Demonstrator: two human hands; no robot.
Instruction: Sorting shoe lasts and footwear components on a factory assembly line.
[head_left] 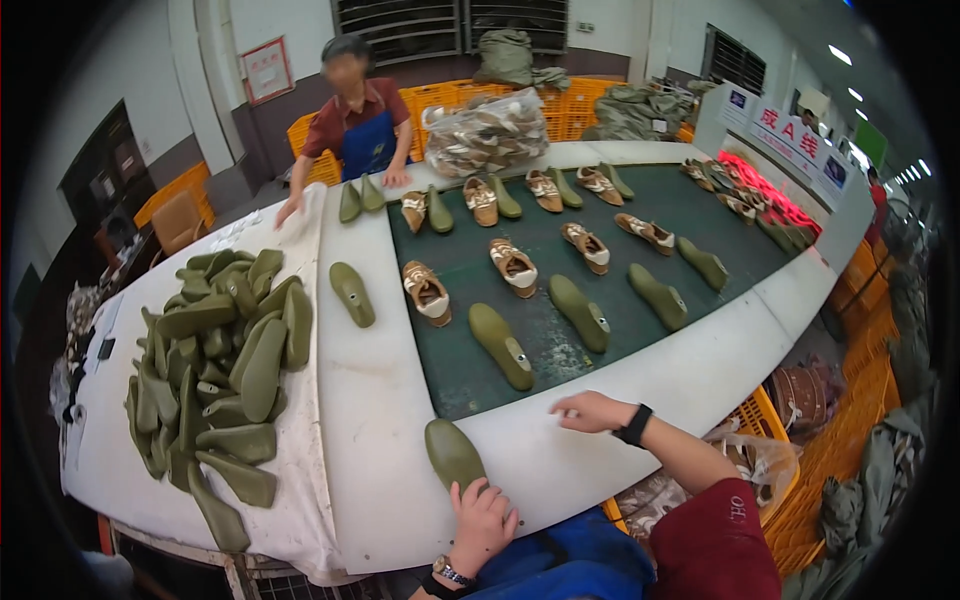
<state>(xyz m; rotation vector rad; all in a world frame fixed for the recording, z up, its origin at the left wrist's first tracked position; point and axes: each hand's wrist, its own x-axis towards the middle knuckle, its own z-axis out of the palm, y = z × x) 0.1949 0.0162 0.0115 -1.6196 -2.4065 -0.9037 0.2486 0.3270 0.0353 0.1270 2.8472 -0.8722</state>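
A green shoe last (452,452) lies on the white table border at the near edge. My left hand (483,515) has its fingers on the last's near end, gripping it. To the right, my right hand (592,411) hovers over the border near the dark green belt, fingers loosely bent and nothing visible in them. Beyond it, green lasts (500,345) lie in a row along the near side of the belt. Brown-and-white shoes (513,267) stand behind them, and farther back shoes are paired with lasts.
At left, a big heap of green lasts (215,350) covers a white cloth. One more last (351,294) lies on the border. Across the table a co-worker (360,130) stands beside a bag of shoes (487,135). A yellow crate (765,420) stands right of my body.
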